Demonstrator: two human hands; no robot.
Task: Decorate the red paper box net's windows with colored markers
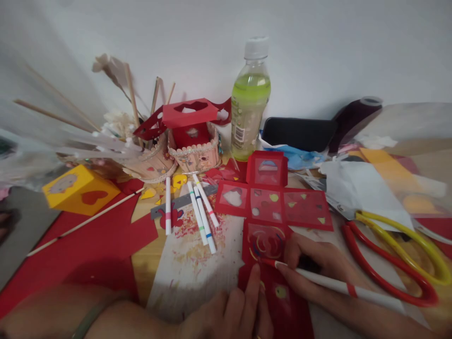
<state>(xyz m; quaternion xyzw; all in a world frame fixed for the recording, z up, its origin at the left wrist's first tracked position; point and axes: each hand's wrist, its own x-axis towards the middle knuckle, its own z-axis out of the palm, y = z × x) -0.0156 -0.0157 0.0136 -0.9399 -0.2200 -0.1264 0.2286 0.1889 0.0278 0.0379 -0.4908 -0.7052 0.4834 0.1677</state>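
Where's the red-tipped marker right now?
In the head view, the red-tipped marker is right of centre, held in the right hand, its red tip at the red card, just beyond the left hand.

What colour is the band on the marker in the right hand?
Red: the band on the white marker; head view shows it.

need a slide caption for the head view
Right hand holds a marker to a red cutout as the left hand rests on it.
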